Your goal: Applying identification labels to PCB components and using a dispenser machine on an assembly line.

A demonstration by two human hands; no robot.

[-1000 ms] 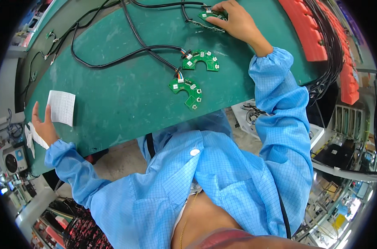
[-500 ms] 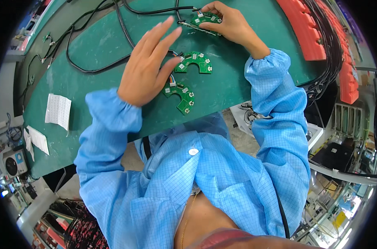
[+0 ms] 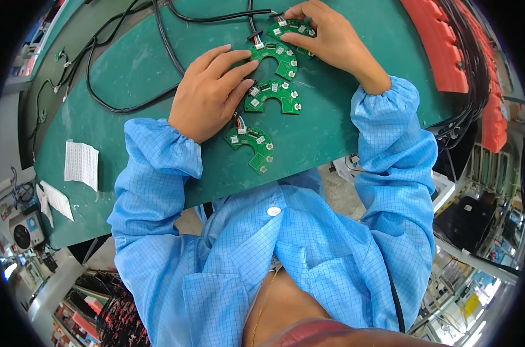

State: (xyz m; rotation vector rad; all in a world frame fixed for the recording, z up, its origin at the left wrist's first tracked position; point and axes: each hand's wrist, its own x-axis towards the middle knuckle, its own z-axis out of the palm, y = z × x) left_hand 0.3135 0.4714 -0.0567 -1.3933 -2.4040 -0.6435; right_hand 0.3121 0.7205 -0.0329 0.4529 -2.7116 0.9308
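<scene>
Several green, arc-shaped circuit boards lie in a column on the green table, each with small white connectors and coloured wires at its left end. My right hand (image 3: pixel 332 40) pinches the farthest circuit board (image 3: pixel 276 30) between thumb and fingers, covering part of it. My left hand (image 3: pixel 207 92) has its fingers stretched out and slightly apart, fingertips at the left edge of the second circuit board (image 3: pixel 287 65). Its thumb comes close to the third circuit board (image 3: pixel 274 88). Nearest to me lies the last circuit board (image 3: pixel 257 139), touched by neither hand.
Black cables (image 3: pixel 216 18) run from the boards across the green table (image 3: pixel 141 168). Red foam blocks (image 3: pixel 433 46) line the right side, beside a bundle of black cables (image 3: pixel 476 63). White printed paper (image 3: pixel 81 163) and white scraps (image 3: pixel 57 199) lie at the left.
My left hand has come down from above the boards to the second one's edge. That board, earlier tilted edge-on beneath the farthest one, now lies flat, nearer to me. My right hand stays at the farthest board.
</scene>
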